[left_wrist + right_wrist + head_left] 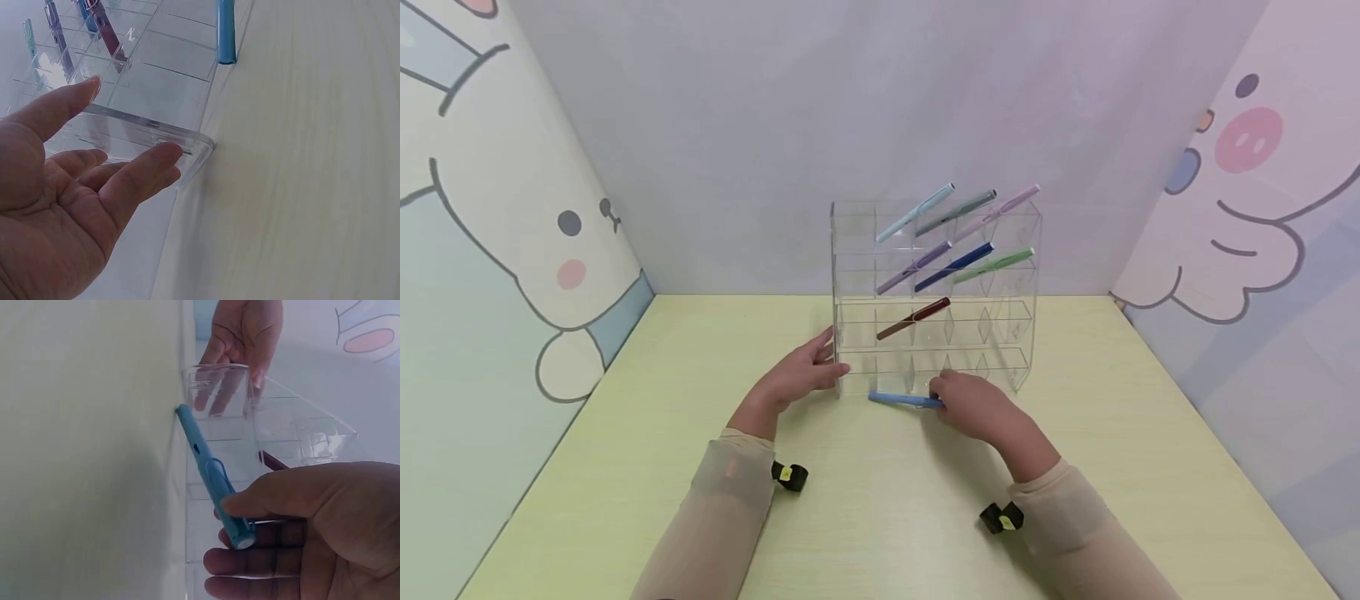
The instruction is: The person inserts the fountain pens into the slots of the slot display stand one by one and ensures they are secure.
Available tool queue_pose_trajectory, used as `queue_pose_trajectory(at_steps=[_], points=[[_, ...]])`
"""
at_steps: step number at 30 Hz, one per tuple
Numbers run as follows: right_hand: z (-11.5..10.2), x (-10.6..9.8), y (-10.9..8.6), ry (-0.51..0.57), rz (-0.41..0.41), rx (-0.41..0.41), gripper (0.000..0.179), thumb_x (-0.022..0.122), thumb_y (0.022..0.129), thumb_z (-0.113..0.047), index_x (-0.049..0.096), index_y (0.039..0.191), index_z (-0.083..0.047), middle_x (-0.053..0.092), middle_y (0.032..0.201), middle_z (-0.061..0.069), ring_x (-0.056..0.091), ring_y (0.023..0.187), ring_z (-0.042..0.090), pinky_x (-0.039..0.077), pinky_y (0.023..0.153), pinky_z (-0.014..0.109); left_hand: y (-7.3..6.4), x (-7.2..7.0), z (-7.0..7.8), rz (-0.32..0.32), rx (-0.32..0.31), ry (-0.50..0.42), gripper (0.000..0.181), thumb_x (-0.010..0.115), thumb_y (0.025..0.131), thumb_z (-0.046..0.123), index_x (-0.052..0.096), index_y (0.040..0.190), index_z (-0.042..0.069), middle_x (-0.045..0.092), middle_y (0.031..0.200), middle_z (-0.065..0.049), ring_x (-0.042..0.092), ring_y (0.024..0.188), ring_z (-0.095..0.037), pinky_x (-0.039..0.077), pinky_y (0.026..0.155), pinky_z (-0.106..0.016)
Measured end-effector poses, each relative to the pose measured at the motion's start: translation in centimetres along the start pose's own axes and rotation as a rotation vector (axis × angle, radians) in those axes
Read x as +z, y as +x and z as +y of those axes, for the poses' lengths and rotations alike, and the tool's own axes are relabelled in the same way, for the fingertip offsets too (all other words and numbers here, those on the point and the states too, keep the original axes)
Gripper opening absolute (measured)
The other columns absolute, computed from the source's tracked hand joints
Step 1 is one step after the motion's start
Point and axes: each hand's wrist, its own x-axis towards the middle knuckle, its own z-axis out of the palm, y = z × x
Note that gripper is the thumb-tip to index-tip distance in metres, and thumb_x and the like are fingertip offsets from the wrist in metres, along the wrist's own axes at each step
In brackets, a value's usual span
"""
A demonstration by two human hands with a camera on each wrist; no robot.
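Observation:
A clear rack (932, 358) with stepped compartments stands on the table. My right hand (976, 406) pinches a light blue pen (901, 400) near its clip end, between thumb and fingers. The pen (209, 469) lies low along the front foot of the rack, its other end pointing left. My left hand (797, 375) is at the rack's left side panel, fingers extended along the outside and thumb across the front edge. In the left wrist view, the fingertips (167, 152) are right at the clear panel.
Several pens lean in the rack's upper tiers, among them a dark blue pen (955, 267) and a green pen (996, 265). A dark red pen (913, 318) leans in a lower tier. Cartoon-printed walls (880, 100) enclose the pale yellow table (865, 517).

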Motion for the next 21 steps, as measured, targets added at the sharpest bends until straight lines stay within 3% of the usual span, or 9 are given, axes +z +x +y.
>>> queue_pose_trajectory(at_steps=[6, 14, 18, 21], points=[[1.0, -1.8, -0.4, 0.200, 0.082, -0.039, 0.009, 0.062, 0.095, -0.014, 0.068, 0.101, -0.011, 0.058, 0.094, -0.003, 0.052, 0.076, 0.009, 0.049, 0.068, 0.025, 0.0, -0.1, -0.1, -0.003, -0.003, 0.000, 0.087, 0.067, 0.094, 0.035, 0.009, 0.158, 0.036, 0.028, 0.161, -0.008, 0.057, 0.127, -0.027, 0.034, 0.114, -0.050], [2.8, -3.6, -0.8, 0.537, 0.196, -0.053, 0.014, 0.062, 0.098, -0.015, 0.063, 0.111, -0.011, 0.060, 0.109, 0.005, 0.063, 0.100, 0.018, 0.056, 0.085, 0.037, -0.2, -0.1, -0.1, -0.006, 0.003, 0.006, 0.086, 0.066, 0.094, 0.034, 0.008, 0.158, 0.035, 0.027, 0.161, -0.009, 0.057, 0.127, -0.027, 0.035, 0.114, -0.051], [5.0, -4.7, -1.8, 0.654, 0.250, -0.014, 0.021, 0.062, 0.098, -0.019, 0.058, 0.116, -0.012, 0.062, 0.110, 0.007, 0.064, 0.104, 0.022, 0.057, 0.087, 0.040, -0.1, -0.1, -0.2, -0.012, 0.007, -0.001, 0.087, 0.067, 0.094, 0.036, 0.008, 0.158, 0.035, 0.027, 0.161, -0.009, 0.056, 0.127, -0.026, 0.037, 0.113, -0.049], [6.7, -5.6, -2.6, 0.743, 0.285, 0.044, 0.028, 0.064, 0.097, -0.023, 0.054, 0.120, -0.011, 0.062, 0.109, 0.008, 0.067, 0.102, 0.020, 0.058, 0.086, 0.034, 0.0, -0.2, -0.3, -0.015, 0.012, -0.004, 0.089, 0.068, 0.093, 0.037, 0.008, 0.159, 0.033, 0.028, 0.161, -0.009, 0.057, 0.127, -0.026, 0.037, 0.112, -0.050]])
